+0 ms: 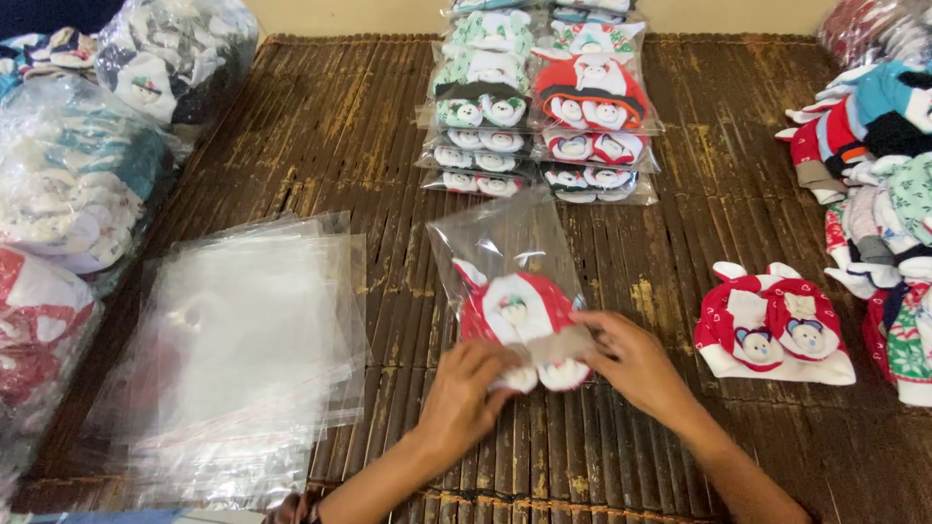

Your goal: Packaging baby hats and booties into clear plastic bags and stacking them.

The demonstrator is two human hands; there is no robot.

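1. Centrally, on a ribbed dark bamboo mat (291, 116), both hands grasp a soft red-and-white baby set (515, 315) half inside a glossy clear bag (495, 238).
2. Left hand (466, 393) pinches its lower edge; right hand (631, 364) grips the cardboard band (561, 344).
3. Loose clear bags (233, 340) lie left.

A red and white baby mitten-and-bootie set (519, 325) lies partly slid into a clear plastic bag (500, 243) on the dark slatted desk (621, 456). The set shows a small round animal face on a white patch, with a pale band across its lower part. Its lower end sticks out of the bag's open mouth, which faces the person. The bag lies flat, its closed end pointing away toward the far edge.
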